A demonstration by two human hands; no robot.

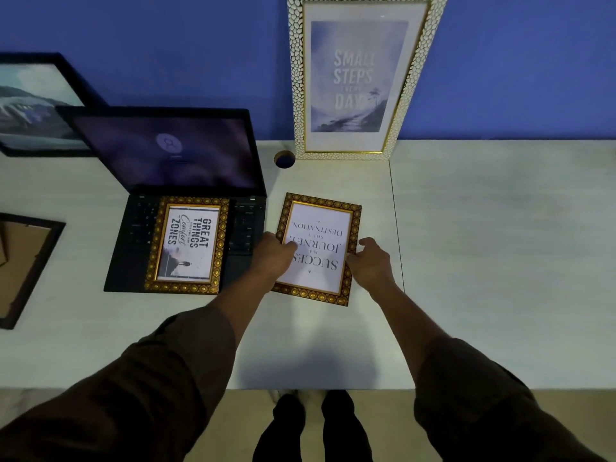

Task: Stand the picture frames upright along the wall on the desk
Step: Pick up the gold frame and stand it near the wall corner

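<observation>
A gold-and-brown ornate frame (320, 228) with upside-down "Success is a journey" text lies flat on the white desk (483, 245). My left hand (275, 256) grips its left edge and my right hand (370, 261) grips its right edge. A matching ornate frame (188, 245) reading "Great things" lies flat on the laptop keyboard. A tall white-and-gold frame (358, 78) stands upright against the blue wall. A black frame (36, 105) leans on the wall at far left. Another black frame (23, 265) lies face down at the left edge.
An open black laptop (173, 155) sits left of centre with its screen lit. A round cable hole (284, 159) is in the desk near the wall. A seam (395, 221) runs across the desk to the right of the held frame.
</observation>
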